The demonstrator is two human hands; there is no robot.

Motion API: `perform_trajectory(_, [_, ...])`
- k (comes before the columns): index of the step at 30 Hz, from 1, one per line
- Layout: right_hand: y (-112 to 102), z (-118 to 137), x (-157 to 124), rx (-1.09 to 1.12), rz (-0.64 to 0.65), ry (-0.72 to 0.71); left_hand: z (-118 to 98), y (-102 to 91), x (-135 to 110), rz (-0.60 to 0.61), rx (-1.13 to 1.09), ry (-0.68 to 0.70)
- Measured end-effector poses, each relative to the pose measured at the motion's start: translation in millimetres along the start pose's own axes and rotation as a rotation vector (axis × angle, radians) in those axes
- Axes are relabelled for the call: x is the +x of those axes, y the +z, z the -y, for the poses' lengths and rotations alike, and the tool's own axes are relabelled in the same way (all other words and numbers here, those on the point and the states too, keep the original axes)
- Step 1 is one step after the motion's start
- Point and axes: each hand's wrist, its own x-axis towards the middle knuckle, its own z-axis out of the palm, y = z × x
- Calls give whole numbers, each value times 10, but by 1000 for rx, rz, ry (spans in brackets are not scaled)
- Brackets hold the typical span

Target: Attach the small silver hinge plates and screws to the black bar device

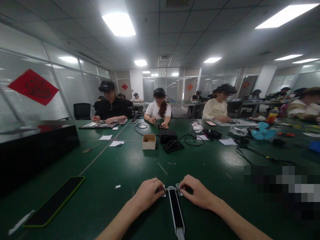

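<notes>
A long, narrow object with a black face and a pale frame (176, 207) lies on the green table between my hands, its near end running off the bottom of the view. At its far end, my left hand (149, 193) pinches a small silvery piece (164, 191) on the left side. Opposite it, the fingers of my right hand (196, 191) are closed on another small silvery piece (178, 187). Both pieces are partly covered by my fingers, and their exact kind cannot be made out.
A green-edged phone (56, 200) lies at left, near a screwdriver (91, 148). Ahead stand a small open box (148, 142) and a black device (172, 145). Blue fan blades (263, 131) and cables are at right. Several people sit across the table (120, 166).
</notes>
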Motion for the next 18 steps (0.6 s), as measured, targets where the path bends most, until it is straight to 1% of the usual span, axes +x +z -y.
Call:
perform_trajectory(3, [-16, 14, 2, 9, 10, 17, -26, -12, 5, -2, -40, -38])
perform_trajectory(8, [-22, 30, 0, 24, 1, 6, -62, -45, 1, -2, -80, -48])
perform_trajectory(11, [-10, 19, 2, 26, -1, 14, -51, -45, -5, 6, -59, -62])
perform_trajectory(15, [10, -10, 10, 24, -11, 6, -30, -31, -16, 39, 0, -39])
perform_trajectory(18, [14, -13, 12, 28, -14, 3, -40, -19, -15, 37, 17, -44])
